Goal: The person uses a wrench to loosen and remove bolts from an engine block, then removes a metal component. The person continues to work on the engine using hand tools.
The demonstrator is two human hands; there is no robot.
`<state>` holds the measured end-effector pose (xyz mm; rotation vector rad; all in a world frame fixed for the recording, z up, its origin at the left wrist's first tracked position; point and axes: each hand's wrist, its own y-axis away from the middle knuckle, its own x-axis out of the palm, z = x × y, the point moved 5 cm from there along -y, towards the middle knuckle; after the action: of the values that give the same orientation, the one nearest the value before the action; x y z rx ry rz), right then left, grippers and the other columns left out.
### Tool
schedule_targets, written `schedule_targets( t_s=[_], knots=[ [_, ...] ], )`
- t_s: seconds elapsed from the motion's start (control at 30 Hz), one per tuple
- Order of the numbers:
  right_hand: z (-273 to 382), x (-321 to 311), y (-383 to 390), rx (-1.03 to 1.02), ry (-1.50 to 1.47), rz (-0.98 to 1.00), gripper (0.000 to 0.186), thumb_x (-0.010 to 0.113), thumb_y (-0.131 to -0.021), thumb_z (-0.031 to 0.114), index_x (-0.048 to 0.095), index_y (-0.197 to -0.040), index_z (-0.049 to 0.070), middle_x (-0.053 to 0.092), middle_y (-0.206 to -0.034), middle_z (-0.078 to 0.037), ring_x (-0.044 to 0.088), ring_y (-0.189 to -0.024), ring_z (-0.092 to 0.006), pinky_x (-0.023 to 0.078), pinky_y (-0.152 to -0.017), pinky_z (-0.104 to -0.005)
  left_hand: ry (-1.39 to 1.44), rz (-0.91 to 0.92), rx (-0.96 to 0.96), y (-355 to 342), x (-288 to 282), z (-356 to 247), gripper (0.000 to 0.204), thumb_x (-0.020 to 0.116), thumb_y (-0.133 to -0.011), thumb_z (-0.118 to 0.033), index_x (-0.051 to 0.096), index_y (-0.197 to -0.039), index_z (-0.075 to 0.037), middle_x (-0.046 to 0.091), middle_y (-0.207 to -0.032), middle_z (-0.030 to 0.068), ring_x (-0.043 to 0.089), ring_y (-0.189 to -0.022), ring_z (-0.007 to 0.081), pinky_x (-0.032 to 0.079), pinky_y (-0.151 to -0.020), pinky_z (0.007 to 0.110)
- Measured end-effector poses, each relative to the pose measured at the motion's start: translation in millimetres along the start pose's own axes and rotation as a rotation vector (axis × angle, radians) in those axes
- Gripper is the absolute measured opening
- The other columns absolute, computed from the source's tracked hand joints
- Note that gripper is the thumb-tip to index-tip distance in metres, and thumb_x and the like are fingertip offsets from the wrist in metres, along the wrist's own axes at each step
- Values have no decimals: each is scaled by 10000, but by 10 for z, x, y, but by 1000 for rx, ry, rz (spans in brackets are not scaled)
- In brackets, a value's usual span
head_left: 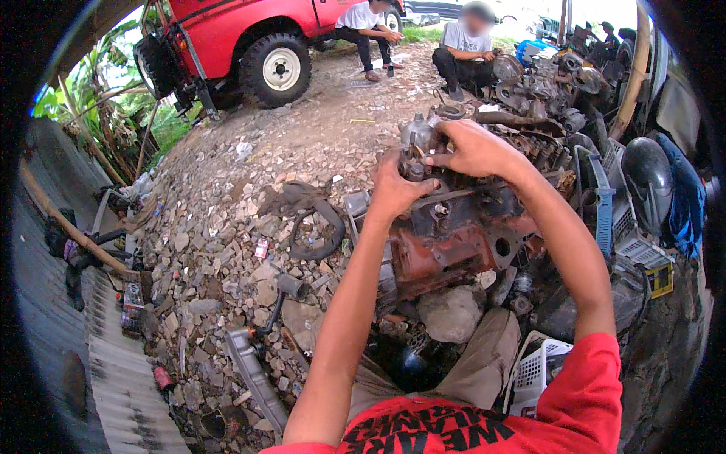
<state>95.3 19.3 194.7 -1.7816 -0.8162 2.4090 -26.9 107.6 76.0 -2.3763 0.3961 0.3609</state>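
Observation:
In front of me lies a dirty engine block [439, 261], rusty red along its near side and dark on top. At its far left end a grey metal engine part [417, 130] stands up above the block. My left hand [398, 188] is closed around the lower near side of that part, thumb pointing right. From the right, my right hand [475, 148] reaches over with bent fingers and thumb gripping the same part. Small fittings between the hands are partly hidden by my fingers.
A large stone [451, 312] sits against the block's near side. A black hose [321, 231] and a long metal cover [253, 374] lie on rubble at left. Crates [601, 200] and engine parts crowd the right. Two people sit beyond, near a red vehicle [227, 38].

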Motion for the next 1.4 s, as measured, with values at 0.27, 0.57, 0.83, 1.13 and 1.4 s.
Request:
schedule_targets(
  t_s=[0.27, 0.57, 0.83, 1.13, 1.4],
  knots=[
    [-56, 93, 63, -84, -40, -6, 406, 707, -882, 356, 670, -939, -44, 665, -916, -289, 651, -920, -430, 493, -803, -492, -6, -4, 16, -8, 8, -9, 768, 935, -578, -304, 606, -1204, -4, 679, -1097, 163, 652, -1029, 281, 513, -919, 413],
    [3, 136, -48, 2, 108, 54, 388, 726, -881, 321, 640, -920, -55, 649, -885, -265, 625, -906, -435, 476, -796, -491, -40, -17, 33, 7, -35, -26, 756, 922, -576, -285, 604, -1194, 14, 668, -1095, 174, 646, -1038, 301, 509, -932, 425],
    [153, 54, -50, 27, 109, 80, 330, 707, -872, 280, 665, -870, -47, 658, -853, -278, 637, -897, -464, 494, -829, -521, -54, -48, 9, 13, -36, 70, 735, 904, -577, -242, 601, -1194, 20, 675, -1094, 172, 660, -1013, 293, 526, -906, 400],
    [57, 155, -7, -8, 83, -30, 389, 713, -885, 295, 636, -835, -83, 632, -829, -294, 616, -858, -471, 463, -738, -511, 53, 3, -27, -4, -36, -12, 680, 882, -559, -250, 622, -1140, -9, 667, -1073, 166, 642, -1013, 305, 507, -914, 421],
    [-155, -79, 127, 259, -91, -65, 496, 662, -922, 440, 676, -900, -56, 659, -791, -254, 661, -729, -408, 486, -707, -519, 93, -18, -21, 9, -15, -33, 683, 871, -536, -296, 649, -1117, -15, 635, -1132, 199, 584, -1096, 373, 452, -983, 462]
  ],
)
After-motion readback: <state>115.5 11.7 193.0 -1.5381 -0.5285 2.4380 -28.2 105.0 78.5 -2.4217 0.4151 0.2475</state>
